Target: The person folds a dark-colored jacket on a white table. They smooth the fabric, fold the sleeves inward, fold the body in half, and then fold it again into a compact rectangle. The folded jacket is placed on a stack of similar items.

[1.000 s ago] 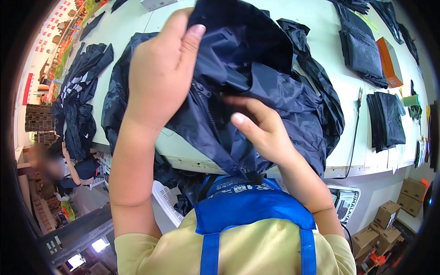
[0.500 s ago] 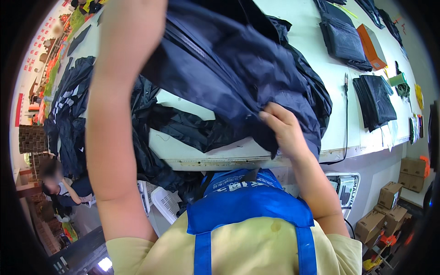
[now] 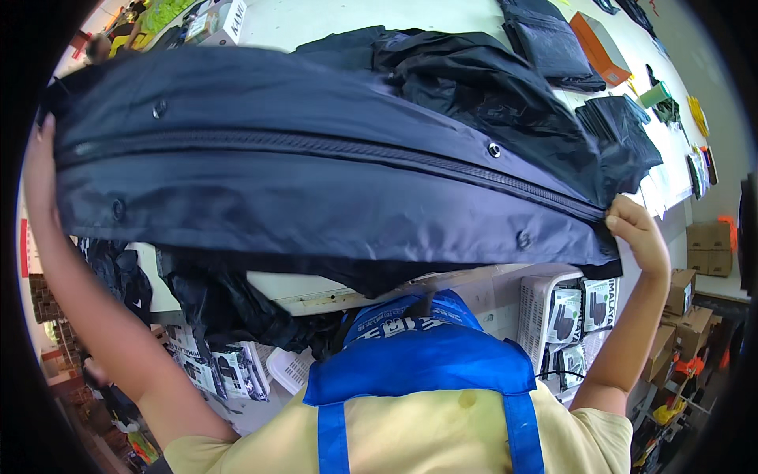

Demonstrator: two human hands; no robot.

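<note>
2 arms [image 3: 122,324] extend wide apart. The left hand [image 3: 39,170] grips the dark garment [image 3: 316,201] at its left end; the right hand [image 3: 639,235] pinches its right end by the zipper [image 3: 347,148].

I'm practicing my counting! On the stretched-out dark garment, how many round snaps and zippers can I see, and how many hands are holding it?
Round snaps showing on the dark garment: 4
Zipper: 1
Hands, the left hand and the right hand: 2
Total: 7
</note>
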